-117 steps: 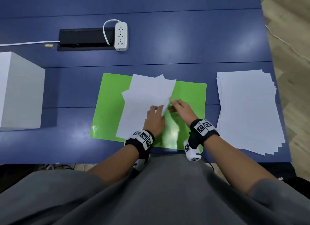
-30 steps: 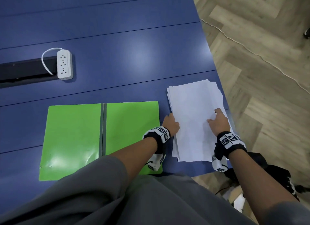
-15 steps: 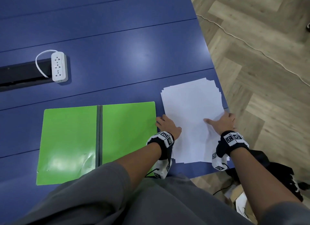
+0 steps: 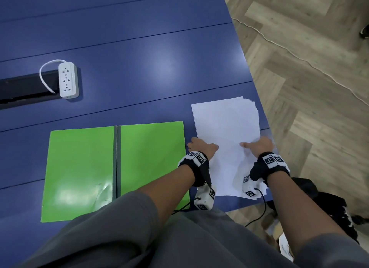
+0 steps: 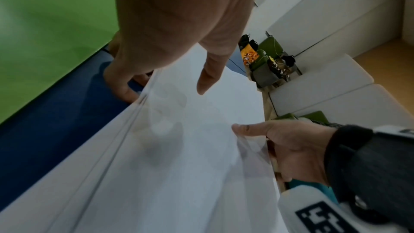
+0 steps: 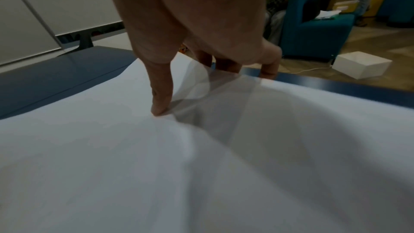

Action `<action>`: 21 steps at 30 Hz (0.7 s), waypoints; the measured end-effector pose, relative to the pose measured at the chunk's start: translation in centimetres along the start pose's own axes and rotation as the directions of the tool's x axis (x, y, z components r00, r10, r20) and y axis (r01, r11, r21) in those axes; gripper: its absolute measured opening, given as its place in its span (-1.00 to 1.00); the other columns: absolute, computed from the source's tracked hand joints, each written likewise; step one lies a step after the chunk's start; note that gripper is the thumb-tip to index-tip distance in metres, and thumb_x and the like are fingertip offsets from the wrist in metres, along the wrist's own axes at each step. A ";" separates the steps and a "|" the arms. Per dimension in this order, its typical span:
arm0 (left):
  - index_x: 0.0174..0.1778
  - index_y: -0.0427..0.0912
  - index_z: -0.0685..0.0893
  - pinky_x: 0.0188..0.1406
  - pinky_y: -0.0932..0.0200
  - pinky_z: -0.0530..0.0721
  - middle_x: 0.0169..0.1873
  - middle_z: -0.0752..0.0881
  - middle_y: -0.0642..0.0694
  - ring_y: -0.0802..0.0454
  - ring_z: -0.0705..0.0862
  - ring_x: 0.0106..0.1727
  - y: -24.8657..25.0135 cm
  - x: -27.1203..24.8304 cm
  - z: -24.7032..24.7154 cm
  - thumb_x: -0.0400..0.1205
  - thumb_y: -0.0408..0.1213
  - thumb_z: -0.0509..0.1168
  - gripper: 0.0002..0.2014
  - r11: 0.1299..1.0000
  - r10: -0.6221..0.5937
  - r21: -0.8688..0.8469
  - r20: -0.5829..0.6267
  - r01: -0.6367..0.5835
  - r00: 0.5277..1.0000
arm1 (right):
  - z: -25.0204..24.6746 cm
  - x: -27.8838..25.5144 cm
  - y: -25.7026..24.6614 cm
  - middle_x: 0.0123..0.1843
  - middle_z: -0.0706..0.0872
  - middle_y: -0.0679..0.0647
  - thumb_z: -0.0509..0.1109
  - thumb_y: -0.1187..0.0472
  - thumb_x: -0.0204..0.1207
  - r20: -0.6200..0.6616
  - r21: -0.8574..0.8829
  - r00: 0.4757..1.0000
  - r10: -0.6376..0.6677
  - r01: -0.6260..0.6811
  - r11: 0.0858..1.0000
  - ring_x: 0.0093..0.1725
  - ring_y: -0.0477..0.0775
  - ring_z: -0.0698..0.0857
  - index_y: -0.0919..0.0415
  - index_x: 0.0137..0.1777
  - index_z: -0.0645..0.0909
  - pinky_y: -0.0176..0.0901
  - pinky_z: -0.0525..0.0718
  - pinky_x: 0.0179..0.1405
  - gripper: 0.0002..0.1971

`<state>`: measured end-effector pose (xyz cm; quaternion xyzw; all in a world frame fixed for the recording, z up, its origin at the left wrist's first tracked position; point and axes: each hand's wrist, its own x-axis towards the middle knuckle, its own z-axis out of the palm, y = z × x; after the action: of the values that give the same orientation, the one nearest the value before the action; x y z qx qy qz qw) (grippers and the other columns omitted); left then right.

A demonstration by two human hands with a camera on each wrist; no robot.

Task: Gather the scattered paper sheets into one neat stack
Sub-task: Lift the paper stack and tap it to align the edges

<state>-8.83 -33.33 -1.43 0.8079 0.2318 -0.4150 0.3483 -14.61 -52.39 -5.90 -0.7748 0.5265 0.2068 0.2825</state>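
Note:
A pile of white paper sheets (image 4: 225, 127) lies near the table's right edge, its far corners fanned slightly. My left hand (image 4: 201, 146) is at the pile's left edge. In the left wrist view its fingers (image 5: 122, 89) curl down at and under that edge, and the thumb (image 5: 206, 79) hovers just over the top sheet. My right hand (image 4: 257, 145) holds the right edge, thumb (image 6: 160, 107) pressed on top and fingers (image 6: 268, 70) curled behind and under it. The paper (image 6: 134, 166) bows up between the hands.
An open green folder (image 4: 83, 167) lies flat just left of the pile. A white power strip (image 4: 67, 79) and a black cable slot (image 4: 24, 87) sit far left. The table edge (image 4: 266, 125) runs right beside the pile. A black bag (image 4: 319, 203) lies on the floor below.
Both hands left the green folder for the pile at the right. In the last second the right hand slid from the top sheet to the right edge, and the sheets drew closer together.

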 end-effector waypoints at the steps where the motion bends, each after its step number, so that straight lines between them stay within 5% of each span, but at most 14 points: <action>1: 0.40 -0.32 0.30 0.27 -0.13 0.58 0.40 0.36 -0.29 -0.29 0.49 0.33 0.0 0.1 -0.2 0.39 -0.25 0.48 -0.28 0.999 -0.010 -0.030 -0.003 0.010 1.000 | 0.0 -0.2 0.0 0.35 0.56 0.38 0.66 -0.14 0.18 0.002 -0.003 1.000 0.014 -0.014 1.000 0.42 0.39 0.47 0.41 0.32 0.48 0.28 0.47 0.37 -0.15; 4: 0.44 -0.36 0.31 0.21 -0.09 0.62 0.41 0.40 -0.30 -0.29 0.53 0.30 0.0 0.3 -0.9 0.39 -0.30 0.45 -0.28 0.997 -0.022 -0.068 0.039 0.025 0.999 | 0.1 -1.0 0.1 0.43 0.45 0.38 0.67 -0.04 0.23 -0.010 0.035 1.000 0.029 -0.029 0.999 0.47 0.34 0.39 0.39 0.37 0.46 0.22 0.51 0.34 -0.19; 8: 0.40 -0.32 0.41 -0.01 0.04 0.69 0.37 0.41 -0.31 -0.21 0.57 0.00 -0.6 0.7 -1.7 0.39 -0.23 0.41 -0.34 1.000 -0.005 0.029 0.133 0.001 0.991 | 0.6 -1.7 0.7 0.17 0.70 0.26 0.72 0.17 0.16 -0.033 0.238 0.999 -0.009 0.017 0.971 0.16 0.32 0.68 0.37 0.15 0.57 0.18 0.68 0.10 -0.39; 12: 0.45 -0.20 0.36 0.05 0.10 0.56 0.36 0.38 -0.25 -0.21 0.50 0.27 -1.2 0.4 -1.4 0.35 -0.24 0.42 -0.28 0.993 0.112 0.011 0.169 -0.115 0.979 | 0.4 -2.5 0.8 0.10 0.69 0.20 0.72 0.18 0.17 -0.040 0.263 0.999 -0.015 0.025 0.964 0.12 0.30 0.67 0.37 0.15 0.53 0.11 0.66 0.05 -0.39; 15: 0.23 -0.10 0.43 0.10 -0.09 0.70 0.11 0.67 -0.15 -0.24 0.68 0.12 -2.3 -0.1 -0.6 0.14 -0.29 0.36 -0.34 0.945 0.291 -0.222 0.231 -0.241 0.929 | 0.7 -3.0 0.6 0.22 0.64 0.23 0.71 0.26 0.18 -0.036 0.322 0.999 -0.019 0.030 0.946 0.20 0.31 0.63 0.37 0.26 0.40 0.12 0.62 0.11 -0.29; 21: 0.33 -0.10 0.32 -0.11 0.00 0.68 -0.04 0.66 -0.14 -0.15 0.68 -0.13 -3.5 -0.7 -1.7 0.36 -0.54 0.24 -0.39 0.828 0.555 -0.268 0.265 -0.493 0.788 | 2.2 -3.4 1.0 0.21 0.61 0.21 0.71 0.26 0.14 0.010 0.381 1.000 -0.030 0.024 0.924 0.27 0.33 0.58 0.19 0.20 0.32 0.20 0.62 0.19 -0.28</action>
<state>-10.61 -29.83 -1.42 0.7227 -0.0272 -0.4080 0.5572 -16.82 -48.83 -5.65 -0.7107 0.5439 0.1027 0.4343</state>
